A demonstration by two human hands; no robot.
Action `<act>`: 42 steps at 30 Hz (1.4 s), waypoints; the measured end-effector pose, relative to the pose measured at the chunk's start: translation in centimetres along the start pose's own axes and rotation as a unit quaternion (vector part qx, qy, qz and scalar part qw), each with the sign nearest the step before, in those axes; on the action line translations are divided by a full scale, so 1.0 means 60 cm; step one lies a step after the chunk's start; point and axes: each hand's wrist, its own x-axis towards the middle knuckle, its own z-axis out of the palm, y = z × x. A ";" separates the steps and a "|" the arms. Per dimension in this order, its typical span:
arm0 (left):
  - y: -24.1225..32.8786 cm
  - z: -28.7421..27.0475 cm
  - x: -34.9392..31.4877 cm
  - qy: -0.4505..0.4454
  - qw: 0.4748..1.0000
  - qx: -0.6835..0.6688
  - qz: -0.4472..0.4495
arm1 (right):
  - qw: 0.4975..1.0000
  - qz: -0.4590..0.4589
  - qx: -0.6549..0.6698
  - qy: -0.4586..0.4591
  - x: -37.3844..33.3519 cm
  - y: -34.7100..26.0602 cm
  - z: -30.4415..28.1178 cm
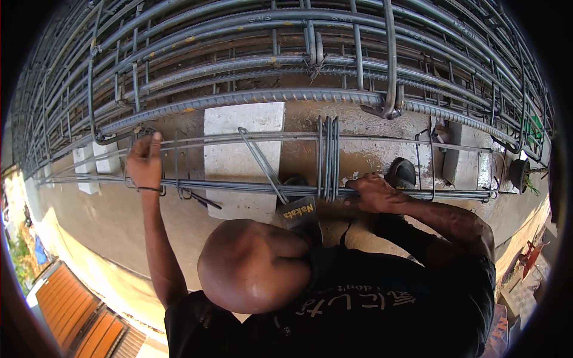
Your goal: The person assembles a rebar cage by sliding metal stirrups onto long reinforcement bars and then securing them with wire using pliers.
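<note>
A long grey steel rebar cage (268,164) runs sideways between both hands. The left hand (145,162) clasps a thin stirrup at its end; the right hand (373,194) grips the lower bar beside bunched stirrups (328,158).

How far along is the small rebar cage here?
Partly done. Spaced stirrups stand at both ends of the long bars. In hand: left hand at an end stirrup, right hand gripping the lower bar beside the bunched stirrups. Left: that bunch and a slanted stirrup, not yet spread.
</note>
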 end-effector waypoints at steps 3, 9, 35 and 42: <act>0.096 0.104 -0.108 -0.360 0.921 0.098 -0.114 | 0.999 -0.013 -0.012 0.028 0.018 0.004 0.024; 0.211 0.245 -0.190 -0.421 0.709 -0.393 -0.408 | 0.999 0.007 -0.002 0.052 0.020 0.020 0.046; 0.129 0.109 -0.148 -0.418 0.747 -0.322 -0.404 | 0.994 -0.036 -0.032 0.100 0.005 -0.001 0.031; 0.062 0.128 -0.122 -0.335 0.821 -0.280 -0.367 | 0.996 -0.033 -0.028 0.081 0.004 -0.003 0.022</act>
